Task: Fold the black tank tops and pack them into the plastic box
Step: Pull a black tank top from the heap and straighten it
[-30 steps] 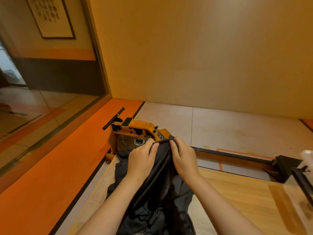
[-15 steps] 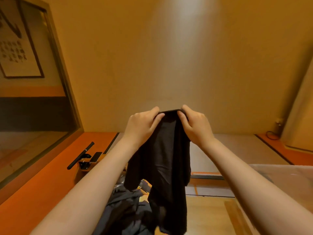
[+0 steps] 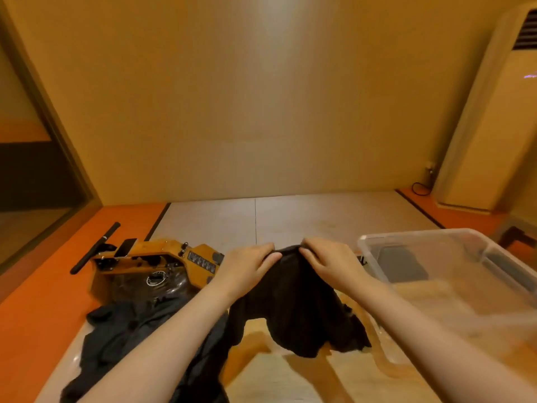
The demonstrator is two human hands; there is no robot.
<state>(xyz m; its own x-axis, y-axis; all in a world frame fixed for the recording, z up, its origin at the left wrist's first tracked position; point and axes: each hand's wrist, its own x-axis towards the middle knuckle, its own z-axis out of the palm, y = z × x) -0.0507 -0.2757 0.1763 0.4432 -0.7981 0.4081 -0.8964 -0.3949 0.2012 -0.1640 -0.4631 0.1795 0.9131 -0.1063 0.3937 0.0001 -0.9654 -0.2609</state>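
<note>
A pale wooden table fills the foreground. Above it, the left hand and the right hand sit close together, each with fingers curled and pinching the top edge of a black tank top. The cloth hangs down from them towards the table; whether its lower hem touches the wood cannot be told. At the table's left end lies a crumpled pile of dark tank tops. At the right end stands the clear plastic box, with a flat dark shape showing through its wall.

Past the table's far left corner an orange-yellow machine stands on the floor, a black bar sticking out from it. The floor is grey tile with an orange strip along the left. A plain tan wall closes the room. A tall standing air conditioner occupies the right corner, and a glass partition runs along the left.
</note>
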